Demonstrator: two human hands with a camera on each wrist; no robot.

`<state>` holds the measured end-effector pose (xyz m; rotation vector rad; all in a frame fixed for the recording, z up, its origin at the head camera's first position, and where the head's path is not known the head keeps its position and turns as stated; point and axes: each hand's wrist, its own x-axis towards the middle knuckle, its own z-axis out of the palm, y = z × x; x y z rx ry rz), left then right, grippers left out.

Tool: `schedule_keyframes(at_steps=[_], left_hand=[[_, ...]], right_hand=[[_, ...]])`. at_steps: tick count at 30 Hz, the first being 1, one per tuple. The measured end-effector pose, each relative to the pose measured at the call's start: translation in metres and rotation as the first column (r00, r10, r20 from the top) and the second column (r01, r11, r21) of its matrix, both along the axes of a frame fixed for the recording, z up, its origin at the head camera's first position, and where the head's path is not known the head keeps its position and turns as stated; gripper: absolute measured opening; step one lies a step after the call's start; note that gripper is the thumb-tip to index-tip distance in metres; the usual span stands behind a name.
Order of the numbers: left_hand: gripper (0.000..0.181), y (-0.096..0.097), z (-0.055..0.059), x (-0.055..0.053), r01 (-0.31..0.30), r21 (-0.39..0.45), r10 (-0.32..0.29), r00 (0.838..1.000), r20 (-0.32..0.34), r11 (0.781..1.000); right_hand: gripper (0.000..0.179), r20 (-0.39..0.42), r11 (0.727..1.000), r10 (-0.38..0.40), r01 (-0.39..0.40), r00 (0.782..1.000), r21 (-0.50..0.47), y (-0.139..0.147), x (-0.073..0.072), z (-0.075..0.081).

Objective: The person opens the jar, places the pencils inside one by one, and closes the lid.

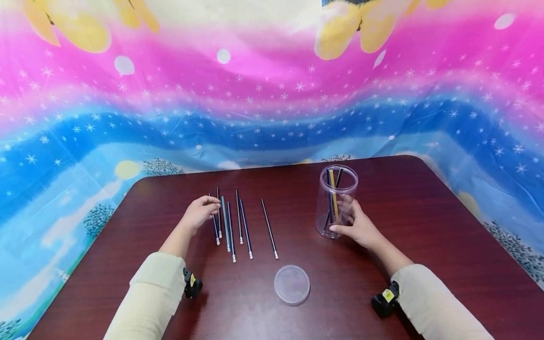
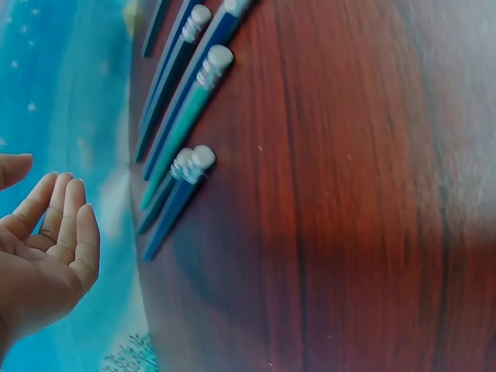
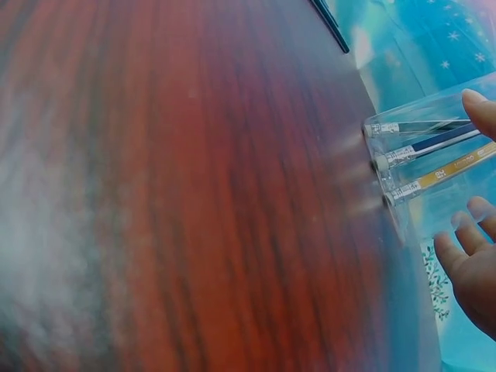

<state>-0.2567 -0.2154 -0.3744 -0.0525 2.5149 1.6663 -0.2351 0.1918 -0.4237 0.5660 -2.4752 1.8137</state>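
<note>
Several pencils (image 1: 230, 231) lie on the table in a loose row, their white eraser ends toward me; one is green and the others are dark. Over the far left part of this row is my left hand (image 1: 201, 212), fingers loosely bent, with nothing between thumb and fingers in the left wrist view. To the right a clear plastic jar (image 1: 321, 208) stands upright and lidless. My right hand (image 1: 359, 225) holds it low down, thumb in front and fingers round its right side. Inside lean a yellow pencil (image 3: 449, 168), a dark blue pencil (image 3: 434, 144) and a black pencil (image 3: 430, 125), erasers down.
A round clear lid (image 1: 292, 284) lies flat on the dark red wooden table (image 1: 238, 302), nearer to me than the pencils. One dark pencil (image 1: 269, 229) lies apart, right of the row. A printed cloth (image 1: 263, 94) hangs behind the table and around its sides.
</note>
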Motion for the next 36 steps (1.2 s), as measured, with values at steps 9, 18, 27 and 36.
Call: schedule_keyframes(at_steps=[9, 18, 27, 36], left_hand=[[0.036, -0.015, -0.018, -0.008, -0.021, -0.059, 0.023, 0.999, 0.028, 0.998], [0.04, -0.028, -0.031, -0.014, -0.038, -0.114, 0.048, 0.996, 0.08, 0.993], [0.043, -0.028, -0.037, -0.022, -0.047, -0.233, 0.064, 0.996, 0.069, 0.971], [0.041, -0.023, -0.041, -0.026, -0.063, -0.396, 0.076, 0.997, 0.018, 0.916]], right_hand=[[0.083, 0.006, 1.0, 0.001, -0.001, 1.0, -0.01, 0.0, 0.002, -0.001], [0.081, 0.025, 0.999, 0.009, -0.008, 1.0, -0.032, -0.005, 0.008, 0.008], [0.08, 0.033, 1.0, 0.001, 0.0, 0.999, -0.024, -0.008, 0.01, 0.017], [0.082, 0.022, 1.0, -0.005, 0.006, 1.0, -0.03, -0.002, 0.003, 0.003]])
